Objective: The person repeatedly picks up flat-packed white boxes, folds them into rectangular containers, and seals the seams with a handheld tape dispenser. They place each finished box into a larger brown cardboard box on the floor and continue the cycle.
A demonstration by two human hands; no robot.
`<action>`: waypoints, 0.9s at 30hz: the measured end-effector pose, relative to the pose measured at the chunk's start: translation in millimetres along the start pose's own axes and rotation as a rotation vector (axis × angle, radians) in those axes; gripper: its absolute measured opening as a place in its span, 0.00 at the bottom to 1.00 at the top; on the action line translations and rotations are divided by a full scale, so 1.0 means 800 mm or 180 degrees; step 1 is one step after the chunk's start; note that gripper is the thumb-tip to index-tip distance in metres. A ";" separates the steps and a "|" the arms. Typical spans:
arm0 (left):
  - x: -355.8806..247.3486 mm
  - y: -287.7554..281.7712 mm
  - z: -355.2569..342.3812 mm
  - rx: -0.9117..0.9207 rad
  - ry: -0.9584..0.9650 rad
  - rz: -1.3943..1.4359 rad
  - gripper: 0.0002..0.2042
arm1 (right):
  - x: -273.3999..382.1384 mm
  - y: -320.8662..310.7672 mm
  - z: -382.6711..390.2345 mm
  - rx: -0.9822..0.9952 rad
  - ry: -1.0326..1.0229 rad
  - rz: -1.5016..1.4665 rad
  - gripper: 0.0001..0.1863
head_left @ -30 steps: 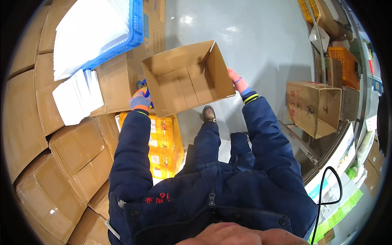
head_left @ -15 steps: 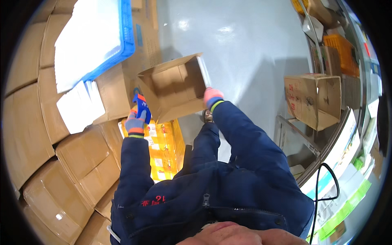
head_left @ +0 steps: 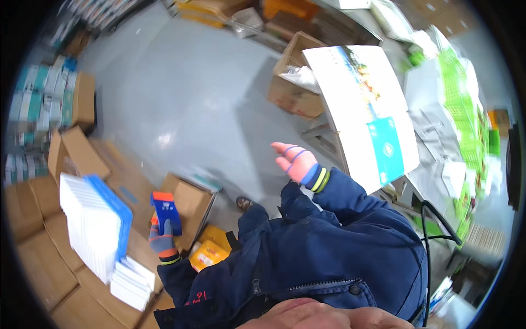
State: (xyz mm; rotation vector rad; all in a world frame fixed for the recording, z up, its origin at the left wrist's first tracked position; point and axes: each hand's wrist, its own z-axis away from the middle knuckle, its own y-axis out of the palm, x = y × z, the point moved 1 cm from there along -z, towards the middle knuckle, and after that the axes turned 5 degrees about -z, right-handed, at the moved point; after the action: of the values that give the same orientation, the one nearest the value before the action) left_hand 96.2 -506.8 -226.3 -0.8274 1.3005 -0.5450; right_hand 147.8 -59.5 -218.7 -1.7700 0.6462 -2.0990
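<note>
In my left hand [head_left: 163, 241], which wears a grey and orange glove, is a flat blue object with an orange end [head_left: 165, 211]; its exact kind I cannot make out. Right behind it an open cardboard box [head_left: 194, 205] shows its brown inside, propped above a yellow package [head_left: 211, 247]. My right hand [head_left: 298, 163], in a pink glove with blue and yellow bands at the wrist, is off the box with fingers spread. It hangs over the floor, near a table with a large white printed board [head_left: 350, 82], and holds nothing.
Stacked brown cartons [head_left: 38, 247] line the left, with a blue crate [head_left: 118, 214] of white sheets on them. Another open carton [head_left: 296, 90] stands beyond the table. Green and white packages [head_left: 460, 104] fill the right. Shelves [head_left: 257, 38] stand at the back.
The view has swung to the right, bringing the table and board in. My right hand has let go of the cardboard box and moved away to the right. The left keeps the blue object.
</note>
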 end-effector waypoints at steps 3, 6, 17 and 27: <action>-0.143 0.068 -0.012 0.0641 0.1172 0.0765 0.12 | -0.020 -0.084 0.066 0.0270 0.0809 -0.0990 0.25; -0.382 0.150 0.077 0.1426 0.2341 0.1533 0.11 | -0.022 -0.124 0.117 0.0111 0.0067 -0.2416 0.29; -0.661 0.359 0.361 0.3055 0.6047 0.0823 0.28 | -0.184 -0.375 0.334 -0.4121 -0.0214 -0.3519 0.24; -0.726 0.648 -0.010 0.1311 0.3989 -0.0825 0.30 | -0.425 -0.442 0.410 -0.3297 0.4368 0.1744 0.38</action>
State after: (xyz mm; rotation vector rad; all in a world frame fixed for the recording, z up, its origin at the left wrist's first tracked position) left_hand -82.3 249.3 -277.7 -0.2376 2.0814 -1.6350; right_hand 547.5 371.2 -273.3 0.1254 2.4677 -2.3677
